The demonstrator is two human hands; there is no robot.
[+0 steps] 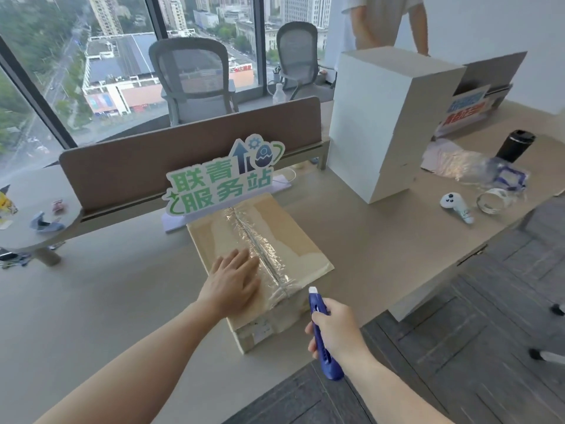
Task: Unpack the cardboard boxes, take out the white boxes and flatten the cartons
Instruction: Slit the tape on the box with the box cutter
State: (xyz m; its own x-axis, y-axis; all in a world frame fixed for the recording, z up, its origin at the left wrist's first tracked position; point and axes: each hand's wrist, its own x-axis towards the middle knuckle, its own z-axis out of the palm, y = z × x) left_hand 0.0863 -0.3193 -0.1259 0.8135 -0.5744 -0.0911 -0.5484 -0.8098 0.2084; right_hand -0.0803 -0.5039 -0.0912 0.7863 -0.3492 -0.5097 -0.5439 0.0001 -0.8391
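Observation:
A closed cardboard box (293, 240) lies on the desk in front of me, its top seam sealed with shiny clear tape (263, 243). My left hand (234, 280) rests flat on the left half of the box top, fingers spread. My right hand (337, 330) grips a blue utility knife (321, 328), whose white tip sits just off the box's near right corner, apart from the tape. A stack of white boxes (385, 123) stands upright at the back right of the desk.
A green sign (223, 179) stands behind the box against a brown divider (171, 166). Right of the stack lie crumpled plastic wrap (458, 166), a black cup (515, 146), a white controller (457, 206), a tape roll (490, 203) and an opened carton (489, 81). A person (385, 22) stands behind.

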